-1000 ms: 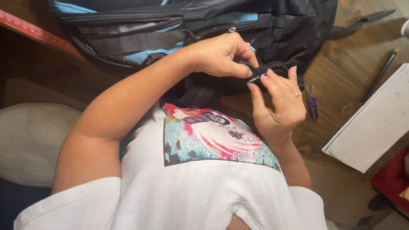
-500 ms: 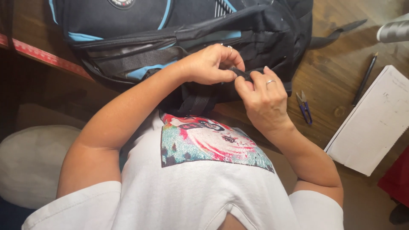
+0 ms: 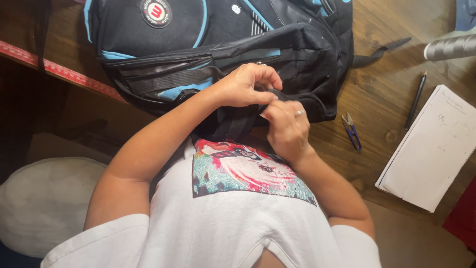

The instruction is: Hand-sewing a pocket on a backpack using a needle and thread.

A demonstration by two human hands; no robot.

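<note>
Black-and-blue backpack (image 3: 208,54) flat on table

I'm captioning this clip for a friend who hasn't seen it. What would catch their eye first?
A black backpack with blue trim fills the top of the wooden table. At its near edge the left hand and right hand pinch a black strap together. To the right lie small blue thread snips, a pencil and a white notebook.
</note>
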